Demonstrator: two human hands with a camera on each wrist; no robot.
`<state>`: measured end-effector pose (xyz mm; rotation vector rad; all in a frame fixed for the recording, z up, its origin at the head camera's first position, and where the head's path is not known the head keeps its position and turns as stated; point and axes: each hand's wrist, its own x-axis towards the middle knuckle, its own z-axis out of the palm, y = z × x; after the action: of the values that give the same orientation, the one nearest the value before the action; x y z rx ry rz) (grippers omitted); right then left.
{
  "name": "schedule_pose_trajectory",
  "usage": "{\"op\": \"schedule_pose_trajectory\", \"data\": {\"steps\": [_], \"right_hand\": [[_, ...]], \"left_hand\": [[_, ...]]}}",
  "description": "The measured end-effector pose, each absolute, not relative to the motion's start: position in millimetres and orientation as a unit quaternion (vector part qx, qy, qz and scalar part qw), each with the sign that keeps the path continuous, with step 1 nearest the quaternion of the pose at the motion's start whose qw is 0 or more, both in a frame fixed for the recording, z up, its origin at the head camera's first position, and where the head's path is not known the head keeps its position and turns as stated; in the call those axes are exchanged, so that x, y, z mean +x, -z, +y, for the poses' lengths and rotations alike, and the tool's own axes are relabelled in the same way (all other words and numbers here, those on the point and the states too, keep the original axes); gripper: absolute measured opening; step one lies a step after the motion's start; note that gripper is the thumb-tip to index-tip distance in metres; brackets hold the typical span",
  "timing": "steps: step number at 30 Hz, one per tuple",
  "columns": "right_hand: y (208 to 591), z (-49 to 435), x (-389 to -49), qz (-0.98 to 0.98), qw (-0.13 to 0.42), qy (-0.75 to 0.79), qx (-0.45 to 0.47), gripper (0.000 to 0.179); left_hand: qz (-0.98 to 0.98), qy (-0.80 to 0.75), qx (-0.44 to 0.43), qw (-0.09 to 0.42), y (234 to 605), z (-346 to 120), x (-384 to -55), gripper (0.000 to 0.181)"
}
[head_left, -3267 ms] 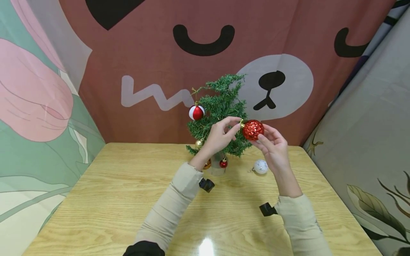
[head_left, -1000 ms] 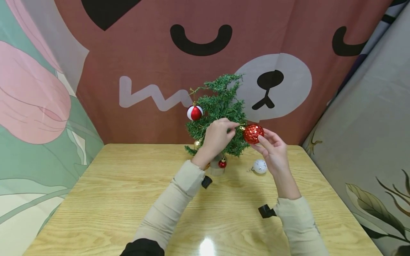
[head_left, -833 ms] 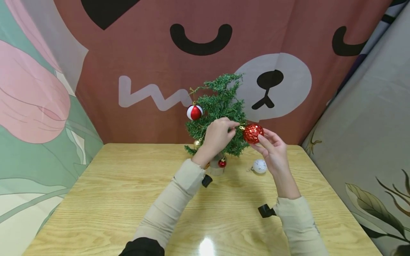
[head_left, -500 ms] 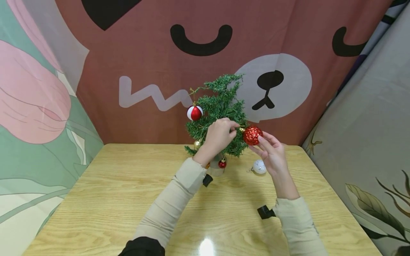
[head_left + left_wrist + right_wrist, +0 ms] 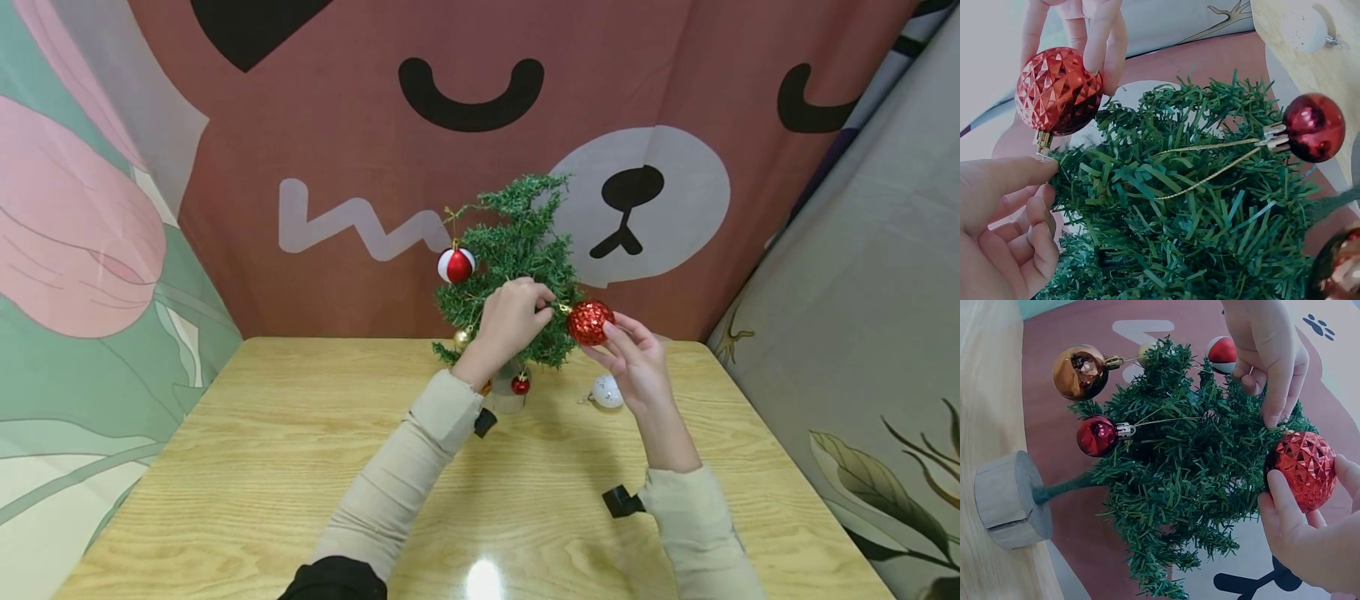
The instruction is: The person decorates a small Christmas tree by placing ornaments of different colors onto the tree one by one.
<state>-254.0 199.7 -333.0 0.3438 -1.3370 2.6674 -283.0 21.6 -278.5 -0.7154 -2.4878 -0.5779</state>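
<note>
My right hand (image 5: pixel 639 360) holds a faceted red Christmas bauble (image 5: pixel 590 322) between thumb and fingers at the right side of a small green artificial Christmas tree (image 5: pixel 521 237). My left hand (image 5: pixel 512 321) is in front of the branches, its fingertips pinching at the thin hanging loop by the gold cap (image 5: pixel 1043 140); the loop itself is mostly hidden. Elsewhere on the tree hang a red-and-white bauble (image 5: pixel 456 265), a small gold one (image 5: pixel 462 338), a small red one (image 5: pixel 1097 435) and a copper-coloured one (image 5: pixel 1080 372).
A white speckled bauble (image 5: pixel 607 391) lies on the wooden table (image 5: pixel 315 467), right of the tree. The tree's round wooden base (image 5: pixel 1013 500) stands near the table's back edge, before a brown printed cloth (image 5: pixel 337 292).
The red bauble and my right hand have come down slightly and a little to the left. My left hand has stayed at the branches, its fingertips drawn slightly lower.
</note>
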Motion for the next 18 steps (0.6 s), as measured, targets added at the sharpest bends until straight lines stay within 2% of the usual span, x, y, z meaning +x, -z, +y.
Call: {"op": "schedule_pose_trajectory", "data": {"steps": [6, 18], "right_hand": [[336, 200, -246, -0.482, 0.078, -0.866, 0.109, 0.017], [350, 194, -240, -0.514, 0.06, -0.849, 0.104, 0.024]], "left_hand": [[-0.909, 0.216, -0.262, 0.241, 282, 23, -285, 0.014], [-0.907, 0.22, -0.268, 0.237, 287, 23, -286, 0.013]]}}
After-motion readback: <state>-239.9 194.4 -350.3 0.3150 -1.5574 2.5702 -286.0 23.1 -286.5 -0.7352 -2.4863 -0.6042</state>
